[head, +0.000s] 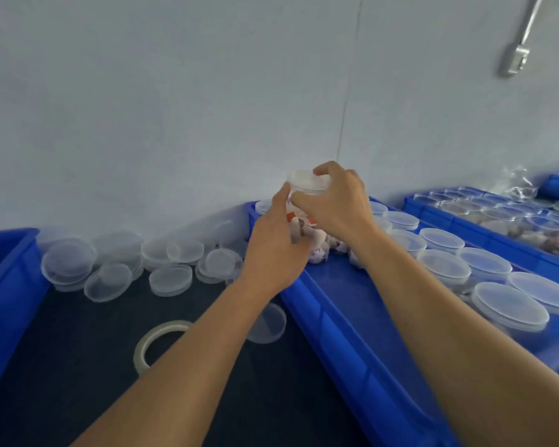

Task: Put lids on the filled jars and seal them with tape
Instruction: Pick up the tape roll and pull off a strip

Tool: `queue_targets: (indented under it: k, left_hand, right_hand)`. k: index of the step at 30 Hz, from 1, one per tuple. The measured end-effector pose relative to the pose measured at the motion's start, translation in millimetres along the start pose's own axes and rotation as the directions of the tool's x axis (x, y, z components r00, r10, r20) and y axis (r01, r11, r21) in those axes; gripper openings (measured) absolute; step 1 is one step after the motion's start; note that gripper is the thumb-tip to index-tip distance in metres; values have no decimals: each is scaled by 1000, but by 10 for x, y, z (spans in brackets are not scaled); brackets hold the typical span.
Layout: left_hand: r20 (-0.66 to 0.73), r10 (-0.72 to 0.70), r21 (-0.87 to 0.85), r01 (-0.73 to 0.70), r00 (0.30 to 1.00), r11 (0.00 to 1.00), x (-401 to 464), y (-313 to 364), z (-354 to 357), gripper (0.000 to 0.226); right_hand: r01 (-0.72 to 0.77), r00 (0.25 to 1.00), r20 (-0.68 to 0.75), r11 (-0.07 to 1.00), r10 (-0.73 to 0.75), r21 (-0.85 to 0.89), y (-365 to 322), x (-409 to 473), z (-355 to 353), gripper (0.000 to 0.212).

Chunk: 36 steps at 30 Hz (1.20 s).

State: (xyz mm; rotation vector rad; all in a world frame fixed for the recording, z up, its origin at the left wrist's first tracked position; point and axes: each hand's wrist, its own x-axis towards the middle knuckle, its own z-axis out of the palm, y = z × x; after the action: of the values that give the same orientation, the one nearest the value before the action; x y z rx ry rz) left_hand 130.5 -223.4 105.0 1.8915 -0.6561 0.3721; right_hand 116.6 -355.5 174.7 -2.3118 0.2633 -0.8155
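A clear plastic jar (304, 217) filled with wrapped sweets is held up over the far end of a blue crate (346, 321). My left hand (276, 243) grips its left side. My right hand (333, 204) curls over the clear lid (307, 182) on top of the jar, fingers round its rim. A roll of clear tape (149, 341) lies flat on the dark table, under my left forearm. Several lidded jars (484, 266) stand in rows in the crate to the right.
Loose clear lids (171, 279) are piled on the table along the wall, one more lid (268, 322) beside the crate. Another blue crate (0, 285) stands at the left. A third crate (504, 217) at the far right holds open jars.
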Motion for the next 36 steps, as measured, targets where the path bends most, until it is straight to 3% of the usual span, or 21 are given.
queue_targets:
  k: [7, 10, 13, 18, 20, 22, 25, 28, 30, 33, 36]
  left_hand:
    - [305, -89, 430, -53, 948, 901, 223, -134, 413, 26]
    - [465, -172, 532, -118, 868, 839, 326, -194, 537, 32]
    - [504, -219, 578, -138, 835, 804, 466, -175, 611, 39]
    - [549, -261, 590, -147, 794, 794, 590, -185, 698, 44]
    - [544, -249, 618, -182, 802, 765, 571, -202, 704, 49]
    - [532, -225, 611, -187, 816, 769, 547, -193, 697, 45]
    - [476, -179, 495, -93, 861, 864, 459, -167, 586, 43]
    - [275, -98, 330, 2, 957, 944, 252, -201, 298, 49]
    - [109, -46, 231, 20, 993, 973, 66, -264, 33, 57]
    - [-74, -43, 114, 51, 996, 992, -242, -406, -466, 52]
    - [-176, -143, 122, 165, 974, 979, -692, -626, -1012, 47]
  right_hand:
    - [-158, 972, 149, 973, 184, -169, 961, -13, 115, 86]
    - [-195, 959, 170, 963, 227, -184, 1136, 21, 232, 85]
    - [-201, 950, 204, 963, 237, -181, 1192, 122, 304, 78]
    - [-26, 987, 123, 851, 107, -525, 1232, 199, 355, 66]
    - [-18, 987, 121, 823, 106, -568, 1225, 214, 348, 67]
    - [-38, 980, 140, 814, 145, -579, 1197, 203, 332, 67]
    - [-26, 981, 138, 806, 133, -591, 1039, 167, 323, 60]
    - [42, 996, 94, 877, 3, -478, 691, 132, 370, 52]
    - [163, 986, 94, 919, -138, -360, 359, 71, 467, 48]
    - [391, 915, 209, 888, -345, -243, -180, -151, 730, 37]
    - [517, 768, 489, 851, -414, -92, -607, -566, 1101, 16]
